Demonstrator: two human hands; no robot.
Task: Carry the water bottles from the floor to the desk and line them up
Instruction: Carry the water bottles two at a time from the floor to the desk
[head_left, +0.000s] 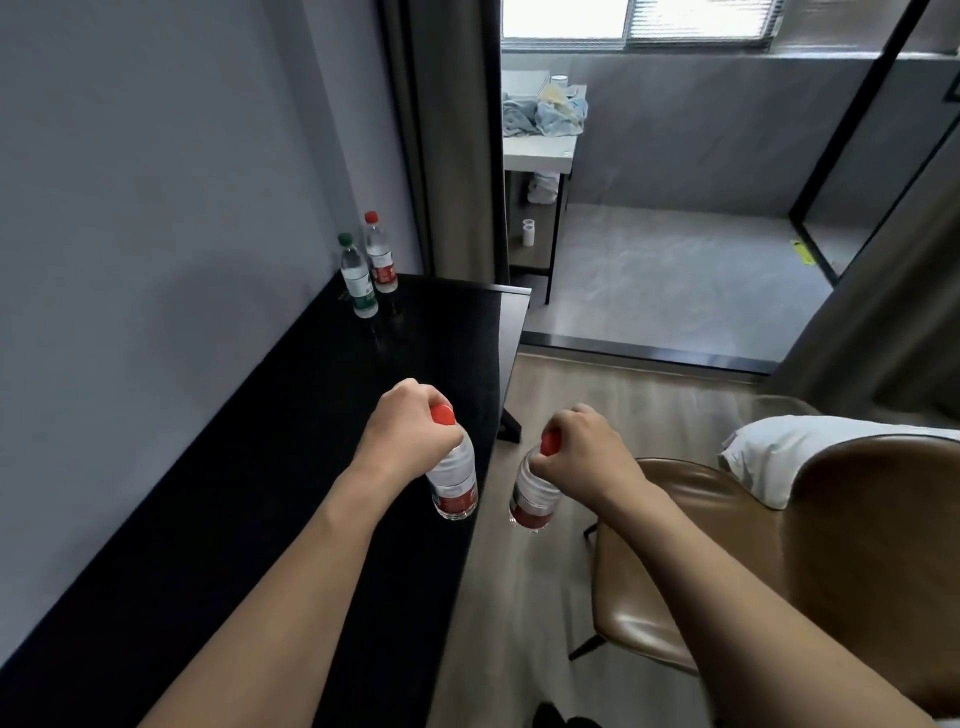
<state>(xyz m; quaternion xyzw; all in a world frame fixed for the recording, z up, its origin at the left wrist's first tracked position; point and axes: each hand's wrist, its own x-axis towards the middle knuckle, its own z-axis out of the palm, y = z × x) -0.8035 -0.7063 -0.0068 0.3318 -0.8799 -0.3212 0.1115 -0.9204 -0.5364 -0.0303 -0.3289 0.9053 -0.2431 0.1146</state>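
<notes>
Each hand grips a red-capped bottle by its top: left hand (397, 423) over the desk (291, 467) edge, right hand (579, 447) just off it; the desk's bottles (366, 270) stand far beyond.

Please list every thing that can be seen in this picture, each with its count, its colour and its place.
Red-capped bottle on desk: one, clear with red label, far end of the desk by the wall.
Green-capped bottle: one, clear with green label, beside it, nearer the camera.
Carried bottles: two, red caps; left one above the desk edge, right one above the floor.
Desk: one, black, along the left wall.
Chair: one, brown, lower right.
Pillow: one, white, behind the chair.
White table: one, in the far room, bluish cloth piled on it.
Left hand: grips its bottle at the cap.
Right hand: grips its bottle at the cap.
</notes>
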